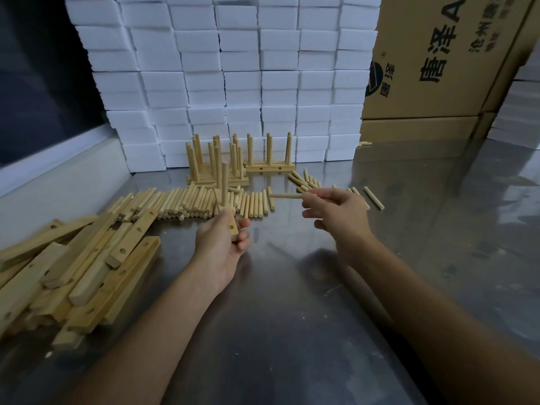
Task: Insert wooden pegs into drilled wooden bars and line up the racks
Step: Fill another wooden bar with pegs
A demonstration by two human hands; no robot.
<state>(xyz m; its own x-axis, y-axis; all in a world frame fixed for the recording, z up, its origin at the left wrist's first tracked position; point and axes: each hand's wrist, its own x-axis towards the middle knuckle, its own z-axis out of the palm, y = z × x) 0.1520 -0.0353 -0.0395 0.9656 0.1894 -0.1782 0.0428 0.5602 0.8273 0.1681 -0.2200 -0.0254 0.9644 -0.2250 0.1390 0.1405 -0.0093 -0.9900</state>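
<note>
Several finished pale wooden peg racks (233,162) stand at the back of the steel surface (292,287); many drilled bars (87,258) and loose pegs (204,203) remain. Your left hand (225,244) grips a drilled wooden bar (233,228) with one upright peg (224,182) seated; your right hand (336,211), just beside, pinches another round peg (285,196).
</note>
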